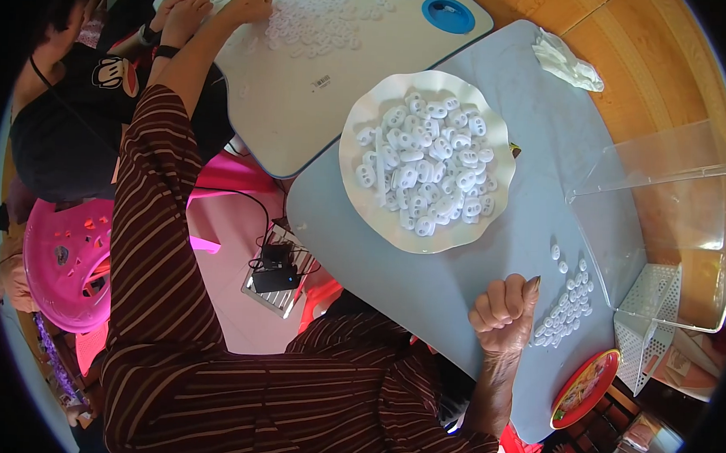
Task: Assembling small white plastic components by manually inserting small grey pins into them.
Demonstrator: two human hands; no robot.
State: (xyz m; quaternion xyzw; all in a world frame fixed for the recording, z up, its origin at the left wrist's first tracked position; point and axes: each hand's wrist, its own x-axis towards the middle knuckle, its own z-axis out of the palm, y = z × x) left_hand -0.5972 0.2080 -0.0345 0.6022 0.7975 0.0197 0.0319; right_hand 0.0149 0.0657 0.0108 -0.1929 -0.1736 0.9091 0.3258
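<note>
My left arm, in a striped sleeve, stretches to the far left, where my left hand (249, 4) is closed over the white table by a spread of small translucent plastic pieces (315, 22). My right hand (505, 310) is curled into a fist above the grey table, thumb up. What either hand holds, if anything, is hidden. Close to my right hand lies a cluster of small white oval pieces (566, 310). A scalloped cream bowl (354, 198) ahead holds many white oval plastic pieces with two holes (439, 161).
A co-worker's hands (182, 12) rest beside my left hand. There is a blue round dish (448, 15) on the white table (279, 117). The grey table (362, 243) bears a crumpled white bag (566, 61), a clear plastic box (651, 215) and a red-rimmed tray (587, 388). A pink stool (65, 270) stands left.
</note>
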